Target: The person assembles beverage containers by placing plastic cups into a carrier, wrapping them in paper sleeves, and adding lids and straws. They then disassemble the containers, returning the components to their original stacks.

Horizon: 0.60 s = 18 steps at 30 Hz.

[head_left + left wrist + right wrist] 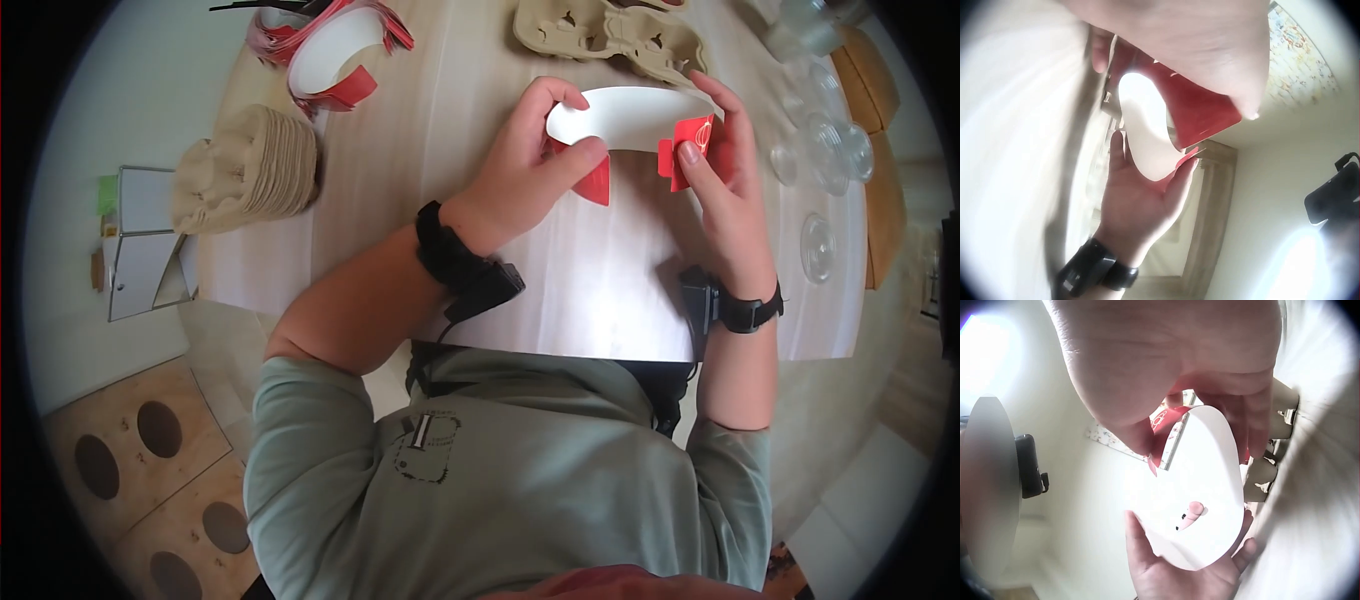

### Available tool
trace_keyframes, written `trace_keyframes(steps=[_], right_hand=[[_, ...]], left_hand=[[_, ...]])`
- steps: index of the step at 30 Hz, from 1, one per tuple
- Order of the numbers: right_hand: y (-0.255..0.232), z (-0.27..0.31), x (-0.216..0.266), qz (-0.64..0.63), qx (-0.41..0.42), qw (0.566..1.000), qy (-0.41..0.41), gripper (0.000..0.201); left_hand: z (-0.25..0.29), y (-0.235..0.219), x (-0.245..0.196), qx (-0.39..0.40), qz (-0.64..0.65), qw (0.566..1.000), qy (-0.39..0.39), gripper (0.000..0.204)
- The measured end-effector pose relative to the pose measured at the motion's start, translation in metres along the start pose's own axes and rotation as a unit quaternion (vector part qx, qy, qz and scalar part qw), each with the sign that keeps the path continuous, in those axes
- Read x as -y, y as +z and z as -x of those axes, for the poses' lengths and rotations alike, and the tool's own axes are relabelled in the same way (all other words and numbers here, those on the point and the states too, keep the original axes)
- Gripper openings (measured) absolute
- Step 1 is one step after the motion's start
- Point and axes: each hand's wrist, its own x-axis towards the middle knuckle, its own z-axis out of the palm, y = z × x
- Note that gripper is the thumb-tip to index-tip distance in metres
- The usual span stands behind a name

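A curved paper cup sleeve (640, 112), white inside and red outside, is bent into an open arc between both hands. My left hand (525, 170) grips its left end, thumb on the near side. At the other end, my right hand (728, 190) pinches a red end flap with a small tab (666, 158) under the thumb. The two ends stand apart. In the right wrist view a fingertip (1192, 514) shows against the white inner face (1210, 469), beside small dark slits. The left wrist view shows the red outer side (1204, 112) beneath my left hand.
Moulded pulp cup carriers (615, 35) lie beyond the hands; a stack of them (245, 165) stands at left. Behind it is a pile of red and white sleeves (335, 50). Clear plastic lids or cups (835, 150) are at right. The table's near edge (560, 352) meets the person's torso.
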Motion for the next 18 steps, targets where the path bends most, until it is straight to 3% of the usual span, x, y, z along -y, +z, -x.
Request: trace_keyframes(steps=[4, 6, 9, 12, 14, 16, 18], right_hand=[[-0.001, 0.0, -0.006, 0.01, -0.002, 0.999, -0.031, 0.054], [-0.007, 0.003, -0.007, 0.013, 0.0, 0.999, -0.047, 0.053], [-0.006, 0.005, -0.008, 0.0, 0.016, 0.999, -0.049, 0.055], [-0.007, 0.007, -0.006, -0.045, 0.04, 0.996, -0.068, 0.058], [-0.002, 0.004, -0.013, -0.06, 0.03, 0.989, -0.13, 0.06], [-0.006, 0.003, -0.013, -0.051, 0.023, 0.99, -0.127, 0.059], [-0.007, 0.004, -0.013, -0.051, 0.013, 0.991, -0.124, 0.057]], left_hand=[[-0.003, 0.001, -0.016, 0.016, -0.043, 0.999, 0.02, 0.02], [-0.006, 0.004, -0.022, 0.041, -0.016, 0.999, 0.003, 0.03], [-0.012, -0.004, -0.036, 0.036, -0.117, 0.992, 0.027, 0.036], [-0.01, -0.004, -0.069, -0.003, -0.211, 0.973, -0.096, 0.037], [-0.009, -0.015, -0.089, -0.036, -0.252, 0.964, -0.08, 0.039], [-0.014, -0.038, -0.108, -0.061, -0.263, 0.961, -0.057, 0.041], [-0.019, -0.063, -0.135, -0.104, -0.406, 0.904, -0.087, 0.043]])
